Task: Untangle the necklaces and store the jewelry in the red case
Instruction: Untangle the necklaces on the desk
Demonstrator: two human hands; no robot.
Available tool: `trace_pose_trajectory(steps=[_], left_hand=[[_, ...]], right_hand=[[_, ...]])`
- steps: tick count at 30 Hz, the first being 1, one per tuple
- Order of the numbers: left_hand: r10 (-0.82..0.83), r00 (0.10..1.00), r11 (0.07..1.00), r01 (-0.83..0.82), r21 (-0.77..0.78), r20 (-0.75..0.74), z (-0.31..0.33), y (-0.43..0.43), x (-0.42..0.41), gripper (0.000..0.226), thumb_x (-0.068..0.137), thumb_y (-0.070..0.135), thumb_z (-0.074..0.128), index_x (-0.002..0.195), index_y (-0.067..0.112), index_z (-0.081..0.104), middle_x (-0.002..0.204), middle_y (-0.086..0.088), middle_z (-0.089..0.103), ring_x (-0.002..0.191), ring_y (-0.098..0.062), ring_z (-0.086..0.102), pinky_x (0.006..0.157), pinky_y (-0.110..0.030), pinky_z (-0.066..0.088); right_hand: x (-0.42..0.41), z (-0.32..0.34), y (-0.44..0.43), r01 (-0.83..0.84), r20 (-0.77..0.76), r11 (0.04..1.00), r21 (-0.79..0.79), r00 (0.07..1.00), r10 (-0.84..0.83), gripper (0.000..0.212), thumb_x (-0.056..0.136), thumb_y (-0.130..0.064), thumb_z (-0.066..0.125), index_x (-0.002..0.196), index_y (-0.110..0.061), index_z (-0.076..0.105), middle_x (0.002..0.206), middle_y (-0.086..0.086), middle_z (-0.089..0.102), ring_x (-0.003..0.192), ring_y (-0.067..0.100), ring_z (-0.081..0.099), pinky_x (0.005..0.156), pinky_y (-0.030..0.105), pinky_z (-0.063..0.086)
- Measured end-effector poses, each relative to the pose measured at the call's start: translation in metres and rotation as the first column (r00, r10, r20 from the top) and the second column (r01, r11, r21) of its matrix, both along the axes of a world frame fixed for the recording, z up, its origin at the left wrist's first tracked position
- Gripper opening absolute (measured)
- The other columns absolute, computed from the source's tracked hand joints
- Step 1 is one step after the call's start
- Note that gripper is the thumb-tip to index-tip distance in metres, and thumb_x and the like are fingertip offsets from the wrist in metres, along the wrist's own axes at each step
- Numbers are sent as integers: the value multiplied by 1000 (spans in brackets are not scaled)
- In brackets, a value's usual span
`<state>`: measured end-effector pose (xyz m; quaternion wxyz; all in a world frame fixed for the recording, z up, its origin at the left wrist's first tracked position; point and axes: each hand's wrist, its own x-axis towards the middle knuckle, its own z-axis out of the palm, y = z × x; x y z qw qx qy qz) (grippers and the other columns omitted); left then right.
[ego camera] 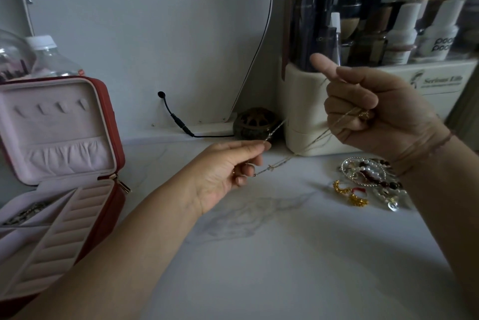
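**Thin Chains Are Best Pulled Apart Slowly**

The tangled necklaces (315, 139) are held up in the air above the counter (285, 255), stretched between the two hands. One thin silver chain is pinched by the thumb and first finger of the left hand (225, 172). Its other fingers (243, 180) are curled in, and a bit of chain sticks out from under them. The gold chain is held in the curled fingers of the right hand (375, 112), and the first finger is stuck out and up. The red case (118, 123) is open at the left, well apart from the chains.

The step in hand seems to be the untangling. It is best done gently. The chains should be held loose and not pulled tight, or the knot may be made harder. The spot where the chains cross should be found first. Then one chain can be slid out.

More jewelry (368, 177) is piled on the counter near the right wrist and is not yet stored.
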<state>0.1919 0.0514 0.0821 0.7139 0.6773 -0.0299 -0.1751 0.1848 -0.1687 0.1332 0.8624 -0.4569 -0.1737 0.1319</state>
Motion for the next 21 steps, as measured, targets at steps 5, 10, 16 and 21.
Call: trace_pose_trajectory(steps=[5,10,16,21], left_hand=[[80,991,988,-93,120,107,-3,1,3,9,88,15,65,93,19,72,66,9,61,60,-7,54,61,-21,39],[-14,958,949,-77,306,285,-2,-4,-5,8,87,21,68,93,25,66,90,7,62,82,-8,56,69,-20,41],[-165,938,967,94,235,304,-1,-7,-9,29,86,44,60,101,23,73,104,11,71,102,1,61,88,-22,41],[-339,918,940,340,33,207,-1,-7,-11,42,86,34,57,113,4,67,96,-5,73,95,-17,67,89,-30,49]], right_hand=[[-3,-1,7,-38,-60,994,-105,998,32,28,83,-17,45,103,-16,65,39,-10,33,40,5,12,35,12,14],[-3,-8,20,-128,-121,969,-210,987,104,26,83,-15,48,104,-11,64,41,-8,35,42,4,12,36,13,12],[-5,-15,30,-191,-128,922,-337,979,156,26,83,-17,51,101,-6,68,45,-4,38,41,4,16,39,16,10],[-5,-12,28,-184,-133,932,-313,980,148,27,84,-16,49,105,-5,64,45,-3,38,39,3,18,36,15,12]])
